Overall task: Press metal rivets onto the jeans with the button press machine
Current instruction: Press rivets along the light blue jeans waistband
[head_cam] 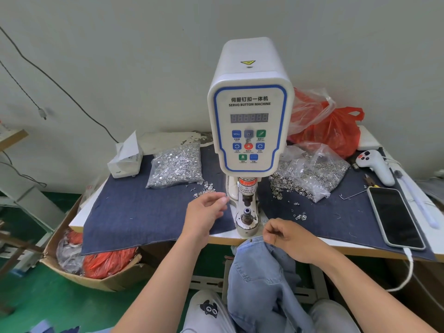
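Here, at the centre of the frame, the white button press machine [249, 121] stands on my worktable [336, 247], its panel reading "SERVO BUTTON MACHINE" above a dark display and rows of coloured keys. My left hand [205, 212] hovers just left of the machine's lower die [246, 216], fingers loosely extended and blurred, gripping nothing I can make out, close to a scatter of loose rivets [204, 188] on the dark blue cloth [134, 217] that covers the tabletop. My right hand [289, 239] is curled at the table's front edge, lower centre, pinching the top edge of the light blue jeans [259, 284], which hang from there down over my lap; one small rivet shows on the denim just below the die. Left of the machine lies a clear bag of silvery rivet parts [175, 164], with a white tissue box [126, 159] beside it. To the right sits another clear bag of ring-shaped metal pieces [310, 171], spilling some onto the cloth, in front of a red plastic bag [336, 131]. At the right edge, a phone [395, 218] lies face up on a cable.
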A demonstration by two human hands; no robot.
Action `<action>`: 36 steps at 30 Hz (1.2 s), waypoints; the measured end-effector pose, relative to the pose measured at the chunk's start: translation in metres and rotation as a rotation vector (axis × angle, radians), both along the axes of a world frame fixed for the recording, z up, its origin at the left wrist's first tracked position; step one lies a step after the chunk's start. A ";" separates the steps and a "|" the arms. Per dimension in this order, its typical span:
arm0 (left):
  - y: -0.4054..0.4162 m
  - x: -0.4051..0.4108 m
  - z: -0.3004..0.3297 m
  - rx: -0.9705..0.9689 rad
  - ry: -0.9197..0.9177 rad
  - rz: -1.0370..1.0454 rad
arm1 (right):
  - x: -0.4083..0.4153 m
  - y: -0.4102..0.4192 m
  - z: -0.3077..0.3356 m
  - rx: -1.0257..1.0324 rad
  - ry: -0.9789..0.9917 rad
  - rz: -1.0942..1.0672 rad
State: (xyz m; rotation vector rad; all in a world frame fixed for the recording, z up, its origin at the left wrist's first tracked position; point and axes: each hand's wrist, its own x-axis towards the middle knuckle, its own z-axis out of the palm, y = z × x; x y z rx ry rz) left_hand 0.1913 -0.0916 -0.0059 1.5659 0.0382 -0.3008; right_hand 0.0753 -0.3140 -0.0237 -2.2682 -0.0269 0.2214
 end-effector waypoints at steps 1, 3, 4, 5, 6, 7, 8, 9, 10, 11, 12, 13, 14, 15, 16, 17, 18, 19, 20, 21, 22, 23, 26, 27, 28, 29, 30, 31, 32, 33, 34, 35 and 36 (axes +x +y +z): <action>-0.003 -0.004 0.001 0.018 -0.027 -0.028 | 0.000 0.000 0.000 0.000 0.001 -0.001; -0.007 -0.010 0.002 0.077 -0.093 -0.085 | 0.001 0.000 -0.001 0.002 -0.001 -0.006; -0.009 -0.013 0.002 0.113 -0.131 -0.106 | 0.001 0.000 -0.001 0.002 -0.002 -0.007; -0.010 -0.015 0.002 0.144 -0.168 -0.117 | 0.001 -0.001 -0.002 0.000 -0.002 -0.007; -0.011 -0.017 0.002 0.166 -0.201 -0.123 | 0.001 -0.001 -0.002 -0.005 -0.001 -0.005; -0.012 -0.020 0.003 0.175 -0.228 -0.130 | 0.001 -0.001 -0.002 -0.011 0.000 -0.002; -0.013 -0.022 0.003 0.184 -0.256 -0.144 | 0.001 -0.001 -0.003 -0.012 0.000 -0.002; -0.014 -0.023 0.004 0.200 -0.285 -0.163 | 0.002 -0.001 -0.003 -0.012 -0.001 -0.003; -0.015 -0.024 0.004 0.226 -0.310 -0.183 | 0.002 -0.001 -0.003 -0.012 -0.001 -0.003; -0.016 -0.025 0.005 0.250 -0.325 -0.199 | 0.002 -0.001 -0.003 -0.011 -0.001 -0.003; -0.016 -0.025 0.005 0.266 -0.332 -0.206 | 0.002 -0.001 -0.003 -0.010 -0.001 -0.002; -0.017 -0.025 0.006 0.279 -0.335 -0.207 | 0.002 -0.001 -0.003 -0.010 -0.002 -0.001; -0.017 -0.025 0.006 0.299 -0.343 -0.204 | 0.002 -0.001 -0.003 -0.011 -0.004 -0.001; -0.016 -0.025 0.006 0.324 -0.354 -0.206 | 0.001 -0.001 -0.003 -0.012 -0.006 -0.004; -0.016 -0.025 0.006 0.354 -0.364 -0.215 | 0.001 -0.001 -0.003 -0.011 -0.008 -0.006; -0.016 -0.026 0.007 0.383 -0.371 -0.228 | 0.001 -0.001 -0.003 -0.009 -0.009 -0.007; -0.016 -0.026 0.009 0.418 -0.388 -0.236 | 0.001 -0.001 -0.003 -0.006 -0.008 -0.005; -0.017 -0.027 0.010 0.453 -0.410 -0.240 | 0.002 -0.001 -0.002 -0.006 -0.008 -0.001; -0.017 -0.027 0.012 0.483 -0.434 -0.244 | 0.002 -0.001 -0.002 -0.006 -0.008 0.002; -0.018 -0.028 0.014 0.505 -0.455 -0.251 | 0.001 -0.001 -0.002 -0.007 -0.007 0.002; -0.019 -0.028 0.016 0.522 -0.473 -0.260 | 0.001 -0.001 -0.001 -0.010 -0.005 0.000; -0.019 -0.028 0.016 0.535 -0.489 -0.267 | 0.001 -0.001 -0.001 -0.011 -0.003 0.000; -0.018 -0.028 0.019 0.541 -0.540 -0.285 | 0.001 0.000 0.000 -0.010 -0.013 0.008; -0.017 -0.028 0.020 0.543 -0.564 -0.291 | 0.000 0.000 0.000 -0.010 -0.013 0.008; -0.017 -0.028 0.020 0.553 -0.590 -0.299 | 0.000 0.001 0.001 -0.011 -0.011 0.006; -0.017 -0.028 0.020 0.568 -0.613 -0.307 | 0.000 0.001 0.001 -0.010 -0.008 0.006; -0.017 -0.028 0.021 0.582 -0.631 -0.309 | 0.000 0.001 0.002 -0.008 -0.004 0.006; -0.017 -0.028 0.021 0.591 -0.640 -0.310 | -0.001 0.001 0.002 -0.006 0.001 0.007; -0.017 -0.027 0.021 0.595 -0.642 -0.312 | -0.001 0.002 0.002 -0.004 0.004 0.008; -0.017 -0.026 0.020 0.600 -0.646 -0.315 | -0.001 0.002 0.002 -0.005 0.006 0.007; -0.017 -0.026 0.021 0.609 -0.652 -0.320 | -0.001 0.002 0.003 -0.007 0.008 0.005; -0.016 -0.026 0.021 0.625 -0.662 -0.320 | -0.001 0.002 0.003 -0.009 0.009 0.003; -0.015 -0.027 0.020 0.638 -0.670 -0.312 | -0.001 0.002 0.004 -0.011 0.009 0.004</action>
